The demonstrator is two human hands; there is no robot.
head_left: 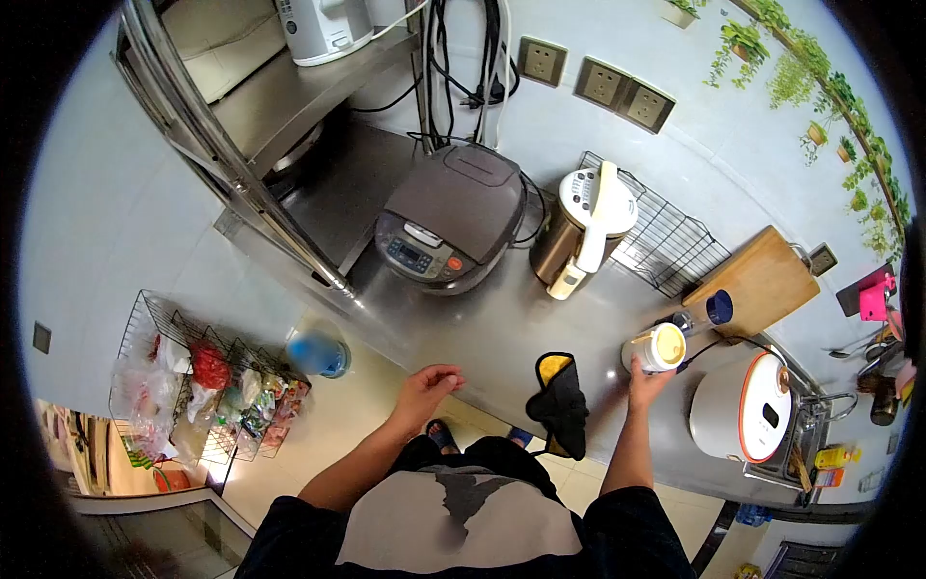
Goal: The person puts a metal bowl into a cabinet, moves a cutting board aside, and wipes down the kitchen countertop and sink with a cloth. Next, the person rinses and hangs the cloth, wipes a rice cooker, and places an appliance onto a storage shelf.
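My right hand (648,384) is wrapped round the lower part of a white cup-shaped container (660,347) with a yellowish top, over the right part of the steel counter (473,338). Close behind that container lies a clear bottle with a dark blue cap (719,307). My left hand (429,394) is near the counter's front edge, its fingers together and bent; whether anything is between them is too small to tell. A black cloth item with a yellow patch (559,405) lies on the counter between my hands.
A dark rice cooker (453,217) and a soymilk maker (585,227) stand at the back. Right are a wooden board (757,285), a white rice cooker (738,410) and a sink (805,434). A metal shelf rises at left, with wire baskets (207,386) below.
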